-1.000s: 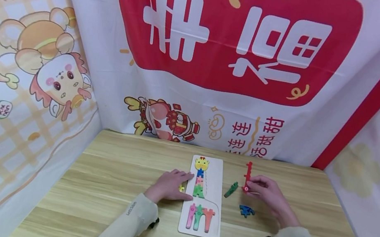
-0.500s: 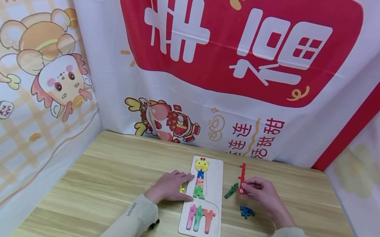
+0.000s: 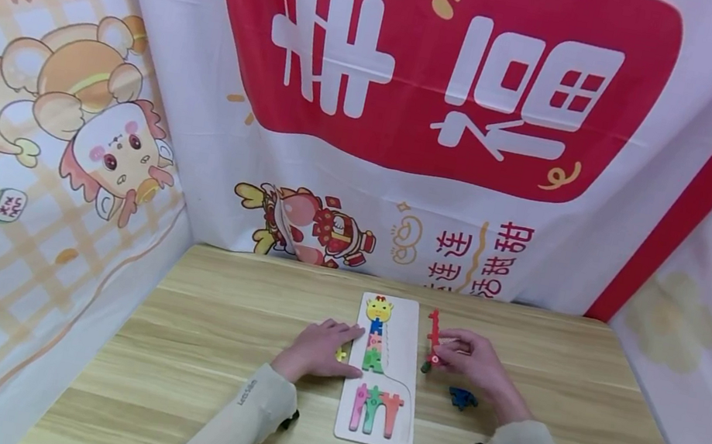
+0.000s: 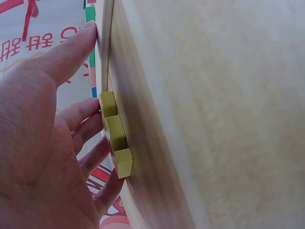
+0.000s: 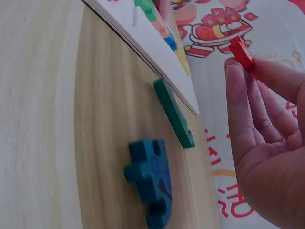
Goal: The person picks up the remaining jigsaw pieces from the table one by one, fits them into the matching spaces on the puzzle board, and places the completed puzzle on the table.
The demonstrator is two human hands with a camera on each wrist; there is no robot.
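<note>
My right hand (image 3: 472, 362) pinches a long, thin red puzzle piece (image 3: 433, 327) between thumb and fingers, just right of the white puzzle board (image 3: 403, 340). The right wrist view shows the red piece end-on, raised off the table. Fingertips of my left hand (image 3: 315, 346) rest on the board's left edge. A yellow puzzle piece (image 4: 114, 131) lies beside that edge near these fingers, mostly hidden from the head view. The board carries a giraffe head (image 3: 378, 308), blue, pink and green neck pieces, and pink, green and orange legs (image 3: 372, 409).
Below the red piece lies a dark green puzzle piece (image 5: 174, 114), largely covered in the head view. A blue puzzle piece (image 3: 462, 398) sits nearer my right wrist. Printed cloth (image 3: 431, 109) hangs behind the wooden table (image 3: 225, 326) and at both sides.
My right hand has moved left with the red piece, toward the board, and now overlaps the green piece in the head view. The left hand has stayed put.
</note>
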